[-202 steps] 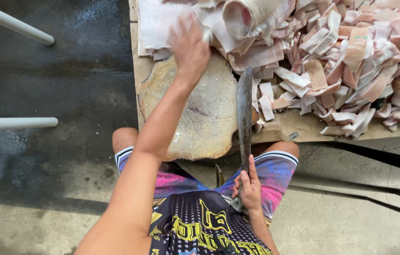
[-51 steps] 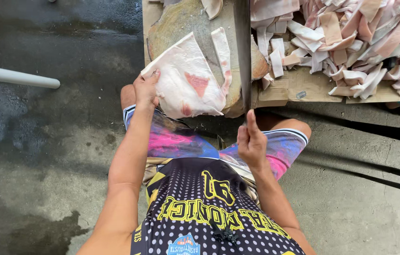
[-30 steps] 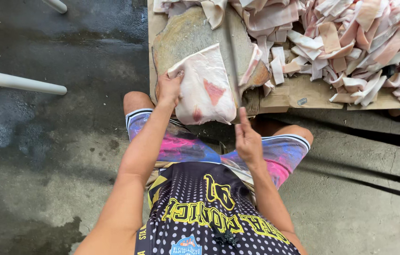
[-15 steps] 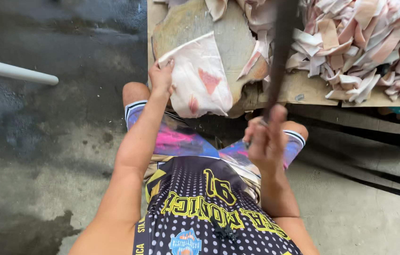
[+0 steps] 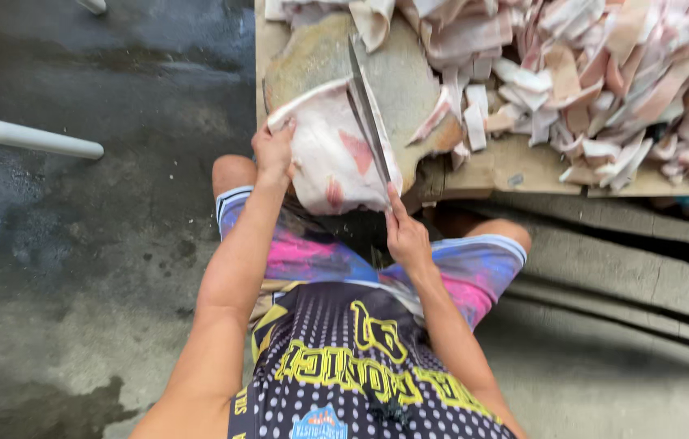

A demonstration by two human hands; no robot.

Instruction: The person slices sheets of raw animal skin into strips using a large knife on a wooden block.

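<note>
My left hand (image 5: 274, 150) grips the left edge of a large pale slab of meat skin (image 5: 332, 158) that hangs over the near edge of a round worn cutting block (image 5: 409, 81). My right hand (image 5: 406, 236) holds the handle of a long knife (image 5: 366, 114). Its blade lies lengthwise across the right side of the slab, tip pointing away from me. I am seated, with my knees in bright patterned shorts just below the block.
A big heap of cut pink-white strips (image 5: 604, 73) covers the wooden table (image 5: 523, 167) to the right. More uncut pieces (image 5: 377, 16) lie behind the block. A white pipe leg (image 5: 28, 136) crosses the wet concrete floor (image 5: 76, 284) at left.
My left hand pulled a slab from the far pile onto the block's near edge. My right hand raised the knife from my lap and laid the blade on the slab.
</note>
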